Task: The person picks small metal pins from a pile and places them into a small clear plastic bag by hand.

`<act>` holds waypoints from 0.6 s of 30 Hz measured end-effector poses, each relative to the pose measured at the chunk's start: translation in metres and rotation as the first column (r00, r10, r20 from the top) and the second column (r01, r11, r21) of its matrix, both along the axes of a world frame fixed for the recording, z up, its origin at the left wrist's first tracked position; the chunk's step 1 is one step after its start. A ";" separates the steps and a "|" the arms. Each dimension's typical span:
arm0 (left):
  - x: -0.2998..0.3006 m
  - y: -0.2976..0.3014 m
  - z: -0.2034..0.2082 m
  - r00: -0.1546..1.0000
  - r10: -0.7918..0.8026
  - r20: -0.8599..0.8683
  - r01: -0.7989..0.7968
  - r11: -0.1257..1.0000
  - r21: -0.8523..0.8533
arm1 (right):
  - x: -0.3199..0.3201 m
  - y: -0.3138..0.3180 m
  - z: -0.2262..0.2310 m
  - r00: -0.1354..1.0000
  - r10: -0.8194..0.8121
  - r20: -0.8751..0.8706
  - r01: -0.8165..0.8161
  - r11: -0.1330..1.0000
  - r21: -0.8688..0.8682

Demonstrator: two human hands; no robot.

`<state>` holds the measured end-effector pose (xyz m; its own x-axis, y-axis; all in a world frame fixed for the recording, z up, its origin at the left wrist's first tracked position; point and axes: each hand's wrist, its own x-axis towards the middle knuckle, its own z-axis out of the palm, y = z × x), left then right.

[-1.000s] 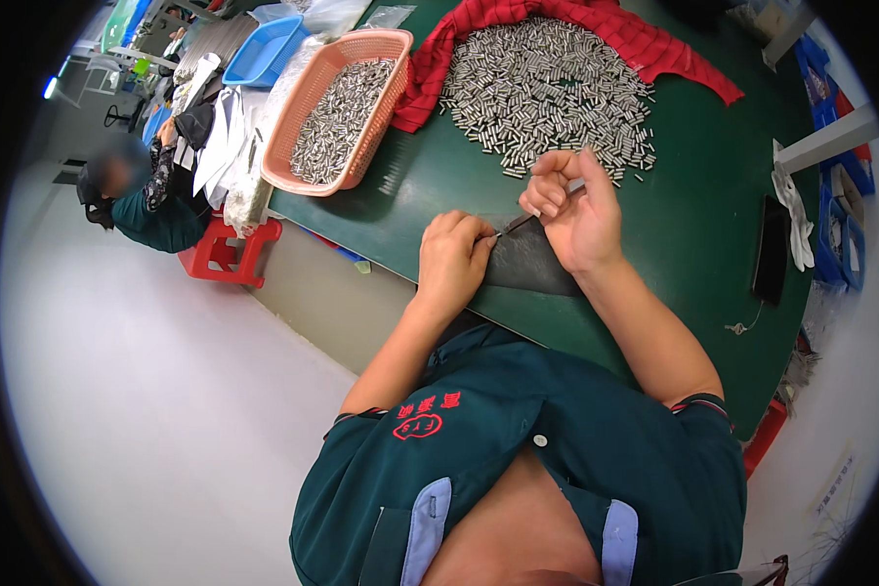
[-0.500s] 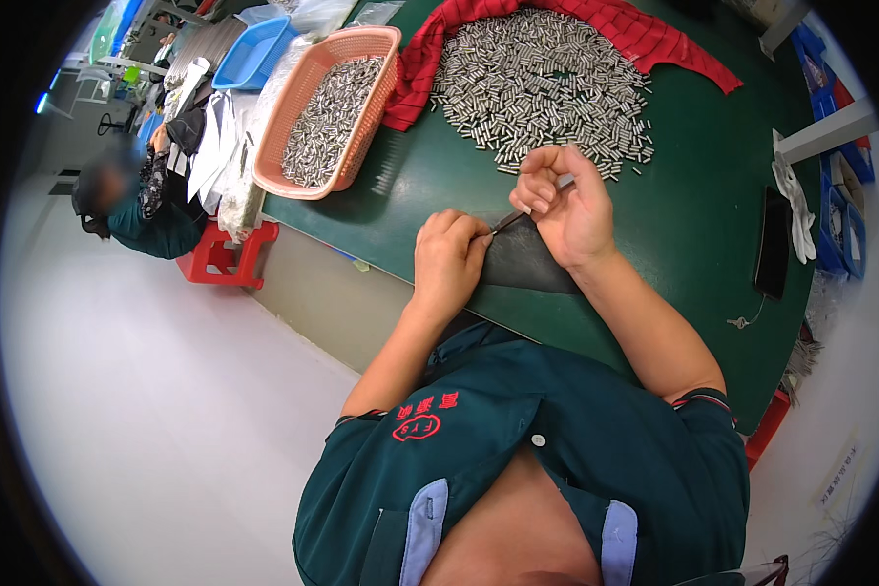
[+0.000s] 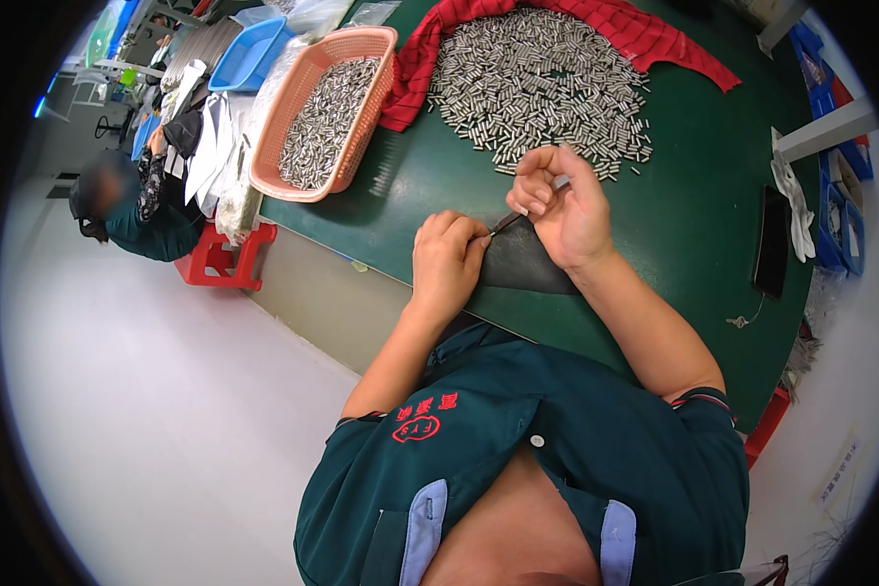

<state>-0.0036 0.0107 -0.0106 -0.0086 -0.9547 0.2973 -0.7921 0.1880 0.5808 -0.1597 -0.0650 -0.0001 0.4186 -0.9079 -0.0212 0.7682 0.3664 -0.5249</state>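
My right hand [image 3: 573, 223] is closed round a slim, dark, pen-like tool [image 3: 507, 223] with a grey end showing between the fingers. The tool slants down to the left, and its tip meets the fingertips of my left hand [image 3: 445, 256]. Thumb and forefinger of that hand are pinched together at the tip; whatever they hold is too small and covered to name. Both hands are over a black pad [image 3: 525, 266] at the near edge of the green table [image 3: 689, 225]. Just beyond them spreads a heap of short metal pins [image 3: 537, 83].
A red cloth [image 3: 689, 66] borders the heap. To the left stands a pink basket [image 3: 262, 174] of metal pins, with a blue tray [image 3: 227, 78] behind. A phone [image 3: 772, 242], keys [image 3: 740, 321] and a white glove [image 3: 799, 213] lie right. Another person [image 3: 146, 227] sits far left.
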 end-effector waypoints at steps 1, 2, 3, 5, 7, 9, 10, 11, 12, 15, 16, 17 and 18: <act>0.000 0.000 0.000 1.000 0.002 0.000 -0.002 1.000 -0.002 | 0.000 0.000 0.000 1.000 -0.001 0.000 0.001 1.000 0.001; 0.000 0.000 0.000 1.000 0.001 0.000 -0.001 1.000 -0.002 | 0.000 0.000 0.000 1.000 0.004 -0.013 -0.004 1.000 -0.003; 0.000 0.000 -0.001 1.000 0.000 -0.002 0.000 1.000 -0.005 | 0.000 0.001 0.000 1.000 0.010 -0.025 -0.010 1.000 -0.007; -0.001 0.000 -0.002 1.000 -0.003 -0.004 0.003 1.000 -0.007 | 0.002 0.002 0.002 0.999 0.004 -0.040 -0.004 1.000 -0.014; -0.001 0.000 -0.002 1.000 0.000 0.002 0.000 1.000 -0.010 | 0.003 0.004 0.003 0.998 -0.003 -0.055 0.001 1.000 -0.021; -0.001 0.000 -0.004 1.000 0.000 0.004 0.000 1.000 -0.018 | 0.005 0.007 0.003 0.995 -0.016 -0.101 0.009 0.997 -0.075; -0.001 0.000 -0.004 1.000 0.002 0.006 -0.002 1.000 -0.029 | 0.006 0.008 0.003 0.995 -0.017 -0.102 0.009 0.997 -0.073; -0.001 0.000 -0.004 1.000 0.002 0.005 -0.002 1.000 -0.027 | 0.006 0.009 0.003 0.991 -0.021 -0.130 0.008 0.995 -0.098; -0.001 -0.001 -0.004 1.000 0.003 0.005 -0.003 1.000 -0.022 | 0.007 0.010 0.003 0.987 -0.025 -0.160 0.006 0.992 -0.123; -0.002 -0.002 -0.003 1.000 0.001 0.006 -0.001 1.000 -0.021 | 0.006 0.009 0.000 0.984 -0.030 -0.173 -0.001 0.984 -0.176; -0.003 -0.003 -0.003 1.000 0.000 0.012 0.001 1.000 -0.031 | 0.007 0.010 -0.001 0.984 -0.029 -0.174 -0.002 0.985 -0.175; -0.003 -0.003 -0.003 1.000 0.001 0.011 -0.001 1.000 -0.030 | 0.007 0.011 -0.001 0.982 -0.028 -0.185 -0.005 0.985 -0.175; -0.003 -0.003 -0.003 1.000 0.006 0.007 -0.006 0.999 -0.031 | 0.007 0.012 -0.002 0.980 -0.028 -0.195 -0.007 0.984 -0.176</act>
<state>-0.0069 0.0074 -0.0135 -0.0050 -0.9450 0.3271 -0.7977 0.2011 0.5686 -0.1525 -0.0527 -0.0016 0.4124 -0.9092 0.0581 0.6474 0.2476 -0.7208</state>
